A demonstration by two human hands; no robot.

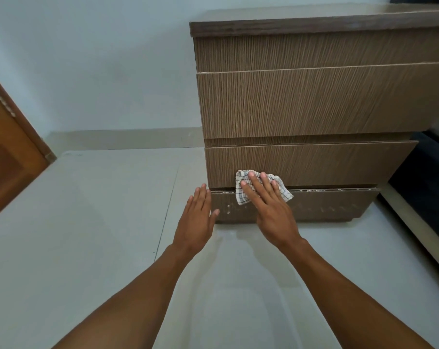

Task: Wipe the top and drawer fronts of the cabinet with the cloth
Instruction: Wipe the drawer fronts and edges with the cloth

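A brown wood-grain cabinet (314, 102) with several stacked drawer fronts stands on the floor against the wall. My right hand (268, 207) lies flat on a white checked cloth (242, 195), pressing it against the seam between the lower drawer front (326, 165) and the scuffed bottom panel (314, 205). My left hand (197, 217) is flat with its fingers together beside the cabinet's lower left corner, its thumb near the panel's edge and nothing in it. Only a thin strip of the cabinet top (314, 17) shows.
Pale floor tiles (100, 222) spread out to the left and in front of the cabinet. A brown wooden door (6, 147) stands at the far left. A dark upholstered piece of furniture (425, 182) sits close to the cabinet's right side.
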